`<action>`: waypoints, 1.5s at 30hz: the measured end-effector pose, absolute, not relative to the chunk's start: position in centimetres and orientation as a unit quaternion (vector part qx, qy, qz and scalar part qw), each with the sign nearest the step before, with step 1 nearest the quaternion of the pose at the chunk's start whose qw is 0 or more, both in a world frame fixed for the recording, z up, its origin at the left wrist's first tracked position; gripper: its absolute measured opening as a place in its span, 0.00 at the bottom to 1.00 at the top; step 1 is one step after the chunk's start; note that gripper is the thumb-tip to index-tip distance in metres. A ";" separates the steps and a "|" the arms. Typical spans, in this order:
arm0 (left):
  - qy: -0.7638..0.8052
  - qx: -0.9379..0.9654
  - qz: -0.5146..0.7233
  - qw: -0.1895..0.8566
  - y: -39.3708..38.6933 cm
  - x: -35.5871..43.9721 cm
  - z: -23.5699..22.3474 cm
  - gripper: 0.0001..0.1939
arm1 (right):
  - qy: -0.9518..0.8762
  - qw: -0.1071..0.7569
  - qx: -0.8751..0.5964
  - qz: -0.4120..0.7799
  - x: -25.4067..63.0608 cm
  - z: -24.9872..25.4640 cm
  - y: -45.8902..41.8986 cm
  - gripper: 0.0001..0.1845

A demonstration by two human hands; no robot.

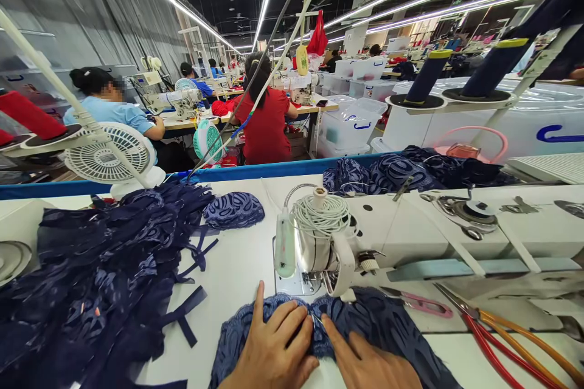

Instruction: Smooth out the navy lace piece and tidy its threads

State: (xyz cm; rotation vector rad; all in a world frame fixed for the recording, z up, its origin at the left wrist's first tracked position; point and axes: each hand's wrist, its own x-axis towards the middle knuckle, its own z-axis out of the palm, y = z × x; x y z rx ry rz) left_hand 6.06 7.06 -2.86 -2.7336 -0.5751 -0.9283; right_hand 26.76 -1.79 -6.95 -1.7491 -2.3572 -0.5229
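A navy lace fabric piece with a scalloped edge (387, 322), shaped like bra cups, lies on the table before the sewing machine's head (319, 255). My left hand (278, 346) rests on its left part, index finger stretched forward, the other fingers laid on the lace. My right hand (369, 364) presses on the cloth with its index finger extended near the middle; its lower fingers are partly hidden. A small pale strip or thread shows between the two hands. The fabric sits just in front of the presser foot (312, 279), and I cannot tell whether it is under it.
Navy fabric pieces (100, 279) are heaped at left beside a lace cup (235, 209). Red-and-orange-handled scissors (497, 328) and pink thread snips (424, 302) lie at right. A white fan (109, 152) stands behind the heap. Co-workers sit at machines beyond the blue edge.
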 end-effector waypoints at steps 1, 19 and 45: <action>-0.195 -0.928 -0.304 0.097 7.0 6.0 -2.8 0.16 | -0.788 0.077 -0.586 -0.173 26.7 -6.9 -1.8 0.33; -0.198 -0.912 -0.354 0.066 6.1 6.4 -4.7 0.14 | -0.786 0.000 -0.582 -0.206 23.9 -3.9 -0.7 0.24; -0.229 -0.917 -0.326 0.033 5.8 5.7 -4.3 0.18 | -0.790 0.073 -0.572 -0.210 25.8 -4.8 -1.8 0.34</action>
